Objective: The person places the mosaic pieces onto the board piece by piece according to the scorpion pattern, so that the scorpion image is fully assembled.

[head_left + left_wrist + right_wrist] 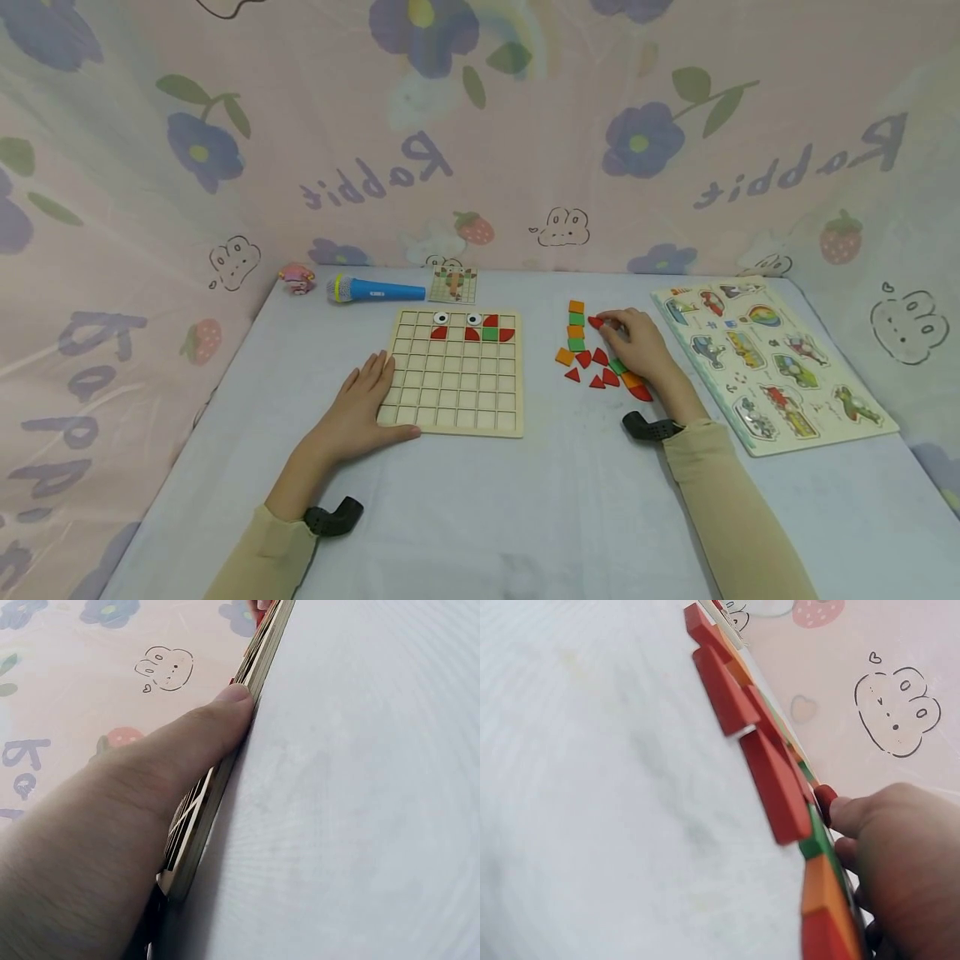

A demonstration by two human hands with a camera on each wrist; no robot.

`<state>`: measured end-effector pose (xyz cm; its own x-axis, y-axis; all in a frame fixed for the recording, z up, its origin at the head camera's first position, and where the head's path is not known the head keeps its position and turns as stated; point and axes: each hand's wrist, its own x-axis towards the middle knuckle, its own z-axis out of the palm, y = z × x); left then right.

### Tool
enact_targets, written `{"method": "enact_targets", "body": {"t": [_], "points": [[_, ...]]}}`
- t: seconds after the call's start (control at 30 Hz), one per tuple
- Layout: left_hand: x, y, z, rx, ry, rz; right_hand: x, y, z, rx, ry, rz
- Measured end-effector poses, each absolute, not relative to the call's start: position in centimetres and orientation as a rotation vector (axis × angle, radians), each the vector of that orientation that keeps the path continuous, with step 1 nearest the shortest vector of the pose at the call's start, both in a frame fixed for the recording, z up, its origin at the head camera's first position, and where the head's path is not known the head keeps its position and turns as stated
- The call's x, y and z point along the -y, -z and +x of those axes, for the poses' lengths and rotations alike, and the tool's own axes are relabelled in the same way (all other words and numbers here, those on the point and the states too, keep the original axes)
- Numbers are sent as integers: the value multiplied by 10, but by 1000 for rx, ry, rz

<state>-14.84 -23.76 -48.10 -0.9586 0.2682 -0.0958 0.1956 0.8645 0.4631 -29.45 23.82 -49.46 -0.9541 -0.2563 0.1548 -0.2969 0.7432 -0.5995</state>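
Note:
My left hand (pixel 358 417) lies with its fingers extended along the left edge of a wooden grid board (pixel 450 385). Its thumb (pixel 214 724) rests at the board's near edge. Along the board's far rows sit two eye pieces (pixel 441 318), several red pieces (pixel 507 335) and a green square (pixel 490 334). Right of the board, my right hand (pixel 636 342) pinches a red piece (pixel 825 798) between thumb and fingers; its exact shape is partly hidden. Below and left of that hand are loose red pieces (pixel 583 359), orange squares (pixel 576 307) and green squares (pixel 576 344).
Behind the board lie a patterned card (pixel 453 285) and a blue toy microphone (pixel 378 290), with a small pink toy (pixel 297 279) at the far left corner. A picture puzzle board (pixel 772 367) lies to the right of my right hand. Printed cloth (pixel 510 167) hangs behind the table.

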Motion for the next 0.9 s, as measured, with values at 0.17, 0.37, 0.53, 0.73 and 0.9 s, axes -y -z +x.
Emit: {"method": "enact_targets", "body": {"t": [0.17, 0.37, 0.53, 0.73, 0.9], "points": [[237, 479, -148, -2878, -694, 360, -238, 493, -294, 2882, -1017, 433], [238, 478, -149, -2879, -683, 364, -238, 492, -294, 2872, -1056, 393], [238, 479, -148, -2882, -686, 361, -238, 493, -293, 2847, -1062, 354], [237, 479, -147, -2880, -691, 351, -237, 495, -293, 2823, -1043, 287], [236, 479, -147, -2879, -688, 348, -237, 494, -292, 2814, -1071, 282]]}}
